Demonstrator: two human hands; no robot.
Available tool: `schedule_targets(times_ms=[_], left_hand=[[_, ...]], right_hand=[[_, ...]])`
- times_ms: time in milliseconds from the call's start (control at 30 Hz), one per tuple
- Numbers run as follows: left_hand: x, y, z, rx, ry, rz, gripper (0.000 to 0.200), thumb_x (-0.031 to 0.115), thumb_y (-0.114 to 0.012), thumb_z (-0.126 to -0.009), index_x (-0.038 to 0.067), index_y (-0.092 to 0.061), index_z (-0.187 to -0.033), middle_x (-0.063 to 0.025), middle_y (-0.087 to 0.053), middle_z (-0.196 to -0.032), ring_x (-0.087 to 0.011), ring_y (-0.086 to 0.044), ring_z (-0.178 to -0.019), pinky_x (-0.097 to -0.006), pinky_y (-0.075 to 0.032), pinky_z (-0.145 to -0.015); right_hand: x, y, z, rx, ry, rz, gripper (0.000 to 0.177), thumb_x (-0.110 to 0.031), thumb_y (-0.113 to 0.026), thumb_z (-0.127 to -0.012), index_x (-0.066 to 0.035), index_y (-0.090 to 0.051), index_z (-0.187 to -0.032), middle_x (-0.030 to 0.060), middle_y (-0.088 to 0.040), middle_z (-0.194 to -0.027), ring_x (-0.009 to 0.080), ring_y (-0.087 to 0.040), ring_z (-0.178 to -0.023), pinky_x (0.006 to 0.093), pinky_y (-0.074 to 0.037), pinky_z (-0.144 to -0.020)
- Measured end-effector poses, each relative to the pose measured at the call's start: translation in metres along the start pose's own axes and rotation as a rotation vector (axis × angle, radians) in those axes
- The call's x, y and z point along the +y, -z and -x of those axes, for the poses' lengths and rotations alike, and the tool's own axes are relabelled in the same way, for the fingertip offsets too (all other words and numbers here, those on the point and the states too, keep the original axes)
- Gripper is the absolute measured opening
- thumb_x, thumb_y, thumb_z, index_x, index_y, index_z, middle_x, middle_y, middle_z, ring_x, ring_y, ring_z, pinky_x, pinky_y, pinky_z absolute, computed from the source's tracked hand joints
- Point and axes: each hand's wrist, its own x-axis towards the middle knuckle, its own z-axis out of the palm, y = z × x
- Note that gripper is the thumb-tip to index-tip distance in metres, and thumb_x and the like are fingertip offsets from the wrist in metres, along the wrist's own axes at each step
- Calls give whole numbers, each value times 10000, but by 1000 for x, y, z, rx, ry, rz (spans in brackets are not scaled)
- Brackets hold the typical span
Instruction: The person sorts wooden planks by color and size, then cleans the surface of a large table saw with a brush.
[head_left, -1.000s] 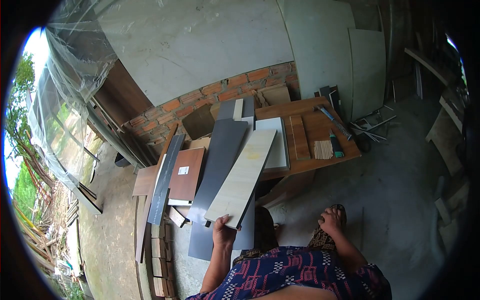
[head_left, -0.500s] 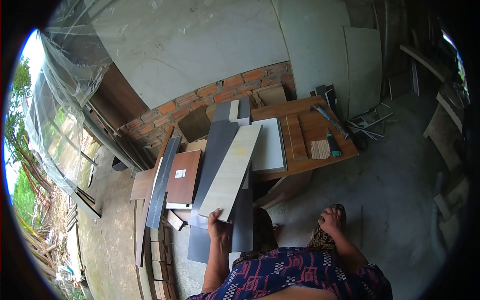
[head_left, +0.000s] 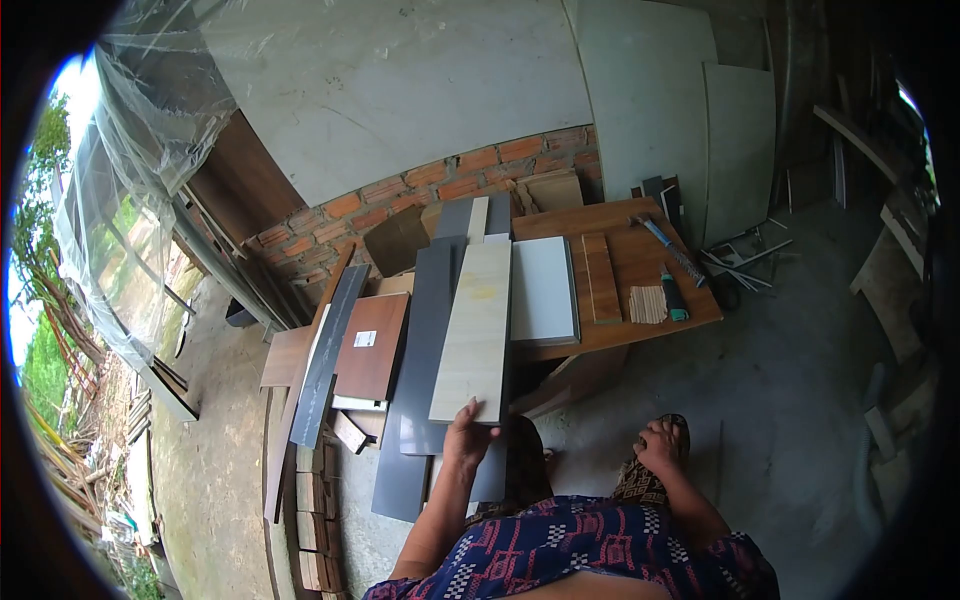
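My left hand grips the near end of a long pale beige board. The board lies lengthwise on top of long dark grey boards, pointing away toward the brick wall. My right hand rests closed on my knee at the lower right, holding nothing that I can see. A white panel lies just right of the beige board on a low wooden table.
On the table lie a narrow wood strip, a small ribbed block, a teal-handled tool and a hammer. A brown panel with a label and a dark plank lie left. Bricks are stacked below.
My left hand has swung the beige board from a diagonal lean to lie straight along the grey boards, its far end moving left. My right hand has stayed on my knee.
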Motion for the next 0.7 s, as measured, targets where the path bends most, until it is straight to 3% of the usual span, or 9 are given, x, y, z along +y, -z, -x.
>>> schedule_targets(times_ms=[67, 167, 333, 433, 467, 567, 700], left_hand=[[-12, -1, -10, 82, 105, 43, 264, 295, -589, -833, 190, -534, -1069, 15, -539, -1084, -199, -467, -1024, -409, -418, -708], [-20, 1, -27, 232, 135, 125, 229, 280, -577, -851, 199, -536, -1062, 23, -528, -1106, -186, -475, -1011, -402, -390, -756], [-14, -5, -38, 423, 110, 230, 206, 265, -543, -880, 176, -511, -1063, -9, -523, -1041, -181, -482, -1004, -476, -398, -878], [-24, 20, -61, 413, 83, 296, 226, 256, -546, -876, 150, -491, -1068, -11, -512, -1006, -204, -479, -1017, -464, -426, -890], [-30, 29, -69, 388, 18, 315, 300, 258, -542, -876, 105, -448, -1116, -50, -492, -996, -242, -485, -1042, -473, -448, -880], [-10, 2, -45, 417, 157, 202, 237, 233, -468, -912, 56, -446, -1069, -105, -537, -1016, -280, -529, -1000, -494, -432, -875], [6, 14, 16, 159, 121, -45, 324, 227, -575, -854, 28, -489, -1096, -106, -583, -924, -228, -603, -837, -413, -492, -747]], right_hand=[[-1, -1, 0, -15, -2, -12, 258, -245, -674, -663, -94, -672, -872, 64, -541, -1059, 234, -422, -1092, 385, -260, -973], [-1, 0, 1, -17, 4, 11, 261, -245, -674, -664, -94, -673, -877, 66, -545, -1056, 230, -427, -1088, 383, -258, -978], [3, 0, 3, -14, -9, -5, 255, -234, -674, -655, -86, -674, -863, 70, -551, -1045, 240, -436, -1080, 388, -258, -983], [4, -2, 2, 7, -1, -2, 249, -230, -671, -648, -85, -675, -850, 71, -552, -1048, 246, -434, -1085, 395, -255, -986], [5, -4, 3, 17, 6, 2, 247, -231, -668, -644, -87, -676, -844, 71, -552, -1048, 247, -432, -1087, 397, -252, -987], [3, 1, 2, 4, 1, 14, 246, -224, -670, -646, -85, -677, -849, 70, -555, -1053, 245, -434, -1091, 401, -260, -985], [2, -1, 2, -11, -9, -1, 246, -223, -672, -650, -83, -679, -852, 69, -561, -1049, 244, -439, -1088, 405, -268, -984]])
